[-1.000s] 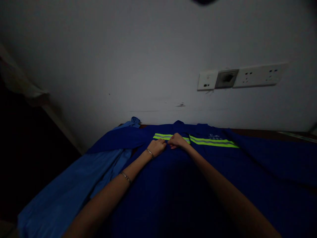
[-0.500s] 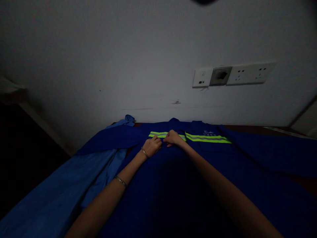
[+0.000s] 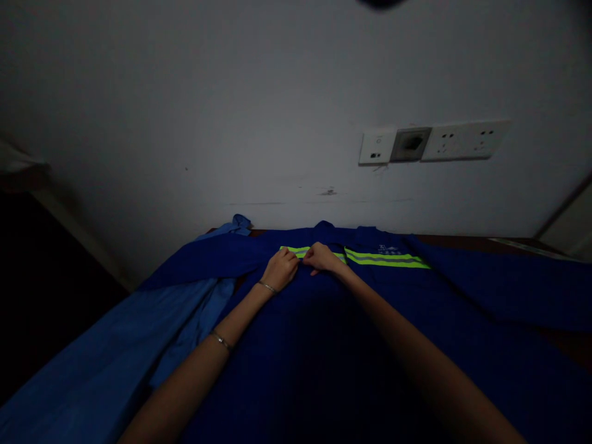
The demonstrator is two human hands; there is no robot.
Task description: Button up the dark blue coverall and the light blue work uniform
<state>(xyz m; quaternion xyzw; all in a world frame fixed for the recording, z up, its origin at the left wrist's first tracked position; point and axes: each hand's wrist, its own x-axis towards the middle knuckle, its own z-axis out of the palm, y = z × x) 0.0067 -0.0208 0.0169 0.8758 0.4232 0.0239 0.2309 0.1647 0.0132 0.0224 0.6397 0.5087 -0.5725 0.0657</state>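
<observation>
A dark blue work jacket (image 3: 398,302) lies spread out with its collar toward the wall. Yellow-green reflective strips (image 3: 388,258) with a grey line cross its chest, and white print shows above the right one. At the lower edge of the left strip, my left hand (image 3: 280,270), with bangles on the arm, has its fingers closed on the jacket cloth. My right hand (image 3: 320,258) pinches the jacket just beside it, fingertips close to the left ones. What small part of the cloth lies between the fingertips is hidden.
A lighter blue garment (image 3: 87,351) lies under the jacket's left sleeve and hangs toward the lower left. The brown table edge (image 3: 444,238) meets the grey wall (image 3: 185,111). Wall sockets (image 3: 462,141) are at the upper right. Light is dim.
My left hand has turned slightly, its back more upward, and its fingertips have shifted a little up and left. The right hand has barely moved. The jacket lies as before.
</observation>
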